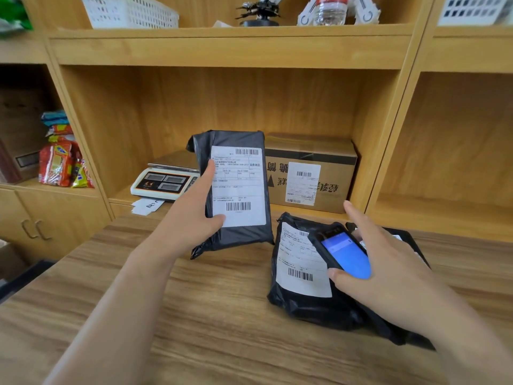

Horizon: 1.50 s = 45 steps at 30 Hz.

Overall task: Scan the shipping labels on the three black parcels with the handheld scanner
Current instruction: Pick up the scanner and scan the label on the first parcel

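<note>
My left hand (pixel 194 215) holds one black parcel (pixel 241 240) upright above the wooden table, its white shipping label (pixel 238 187) facing me. My right hand (pixel 388 268) grips the handheld scanner (pixel 341 251), a black device with a lit blue screen, with the index finger stretched out. The scanner hovers over a second black parcel (pixel 302 304) lying flat on the table, label (pixel 297 262) up. A third black parcel (pixel 408 237) lies partly under the second one and behind my right hand; most of it is hidden.
A cardboard box (pixel 311 173) with a label stands on the shelf behind the parcels. A weighing scale (pixel 163 182) sits to the left of it, with a paper slip (pixel 147 205) in front. Snack packets (pixel 61 165) fill the left shelf. The wooden table (pixel 194 315) spreads below.
</note>
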### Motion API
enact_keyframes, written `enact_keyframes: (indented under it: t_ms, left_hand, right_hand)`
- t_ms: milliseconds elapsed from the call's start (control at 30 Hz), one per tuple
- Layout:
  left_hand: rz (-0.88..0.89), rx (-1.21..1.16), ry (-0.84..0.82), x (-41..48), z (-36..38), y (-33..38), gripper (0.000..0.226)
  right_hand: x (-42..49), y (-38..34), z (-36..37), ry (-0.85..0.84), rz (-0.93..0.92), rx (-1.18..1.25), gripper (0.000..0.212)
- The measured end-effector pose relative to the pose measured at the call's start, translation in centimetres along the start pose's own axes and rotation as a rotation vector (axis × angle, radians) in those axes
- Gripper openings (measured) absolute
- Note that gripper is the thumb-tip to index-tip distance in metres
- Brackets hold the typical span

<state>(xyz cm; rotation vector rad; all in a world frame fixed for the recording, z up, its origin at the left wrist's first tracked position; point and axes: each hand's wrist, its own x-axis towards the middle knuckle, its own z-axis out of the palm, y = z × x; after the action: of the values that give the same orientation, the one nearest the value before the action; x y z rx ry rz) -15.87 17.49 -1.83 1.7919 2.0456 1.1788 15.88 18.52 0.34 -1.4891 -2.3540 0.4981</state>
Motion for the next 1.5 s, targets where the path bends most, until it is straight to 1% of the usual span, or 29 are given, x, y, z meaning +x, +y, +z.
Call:
enact_keyframes:
  t_ms: [200,467,633,733,933,1100,1500]
  left_hand:
    - [0.06,-0.025,0.079,-0.2,-0.6,1.4,0.105]
    - [0.129,-0.005,0.209,-0.5,-0.6,2.9,0.107]
    - [0.177,0.099,0.319,-0.8,0.5,4.0,0.107]
    - [0.191,0.146,0.35,-0.7,1.5,4.0,0.108]
    - [0.195,0.182,0.357,-0.7,2.1,3.8,0.108]
    - [0.189,0.184,0.355,-0.8,2.1,4.0,0.109]
    - [0.179,0.131,0.308,-0.7,2.1,4.0,0.107]
  right_hand:
    - [-0.2,-0.2,-0.1,0.022,-0.013,0.007,0.105]
    - [-0.8,-1.3,0.1,0.056,-0.065,-0.047,0.105]
    - [-1.6,-2.3,0.4,0.056,-0.142,0.003,0.102]
    - [-2.1,-2.8,0.6,0.041,-0.164,0.011,0.102]
    - [-2.5,-3.6,0.8,0.004,-0.165,-0.036,0.096]
    - [-2.3,-3.6,0.9,0.004,-0.148,-0.06,0.096]
    - [-2.2,-3.2,0.8,0.035,-0.132,0.006,0.099]
